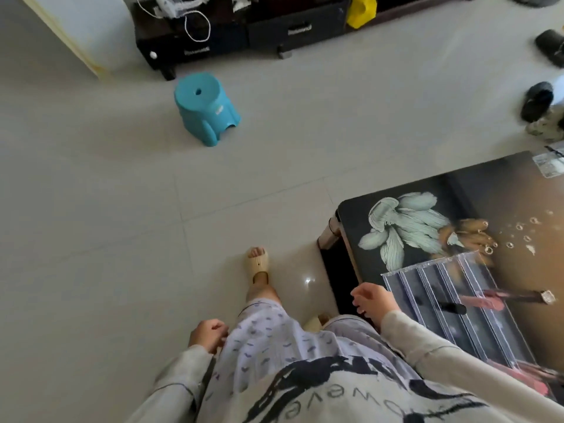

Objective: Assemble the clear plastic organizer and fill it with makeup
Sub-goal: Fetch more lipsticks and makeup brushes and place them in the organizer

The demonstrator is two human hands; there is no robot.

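Standing beside the table (pixel 360 221), you are carrying nothing; left hand (pixel 207 334) and right hand (pixel 374 300) are curling loosely, empty; the clear organizer (pixel 451 300) at the near edge is looking assembled, holding only a few makeup items (pixel 485 300); filling is remaining

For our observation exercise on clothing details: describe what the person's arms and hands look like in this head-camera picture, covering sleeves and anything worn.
Both arms are covered by long, loose sleeves in a pale cream or off-white fabric, each ending at the wrist. The left hand and right hand are bare, with no gloves; no rings, watch or bracelet can be made out. The sleeves look plain, while the top's front carries bold black lettering.
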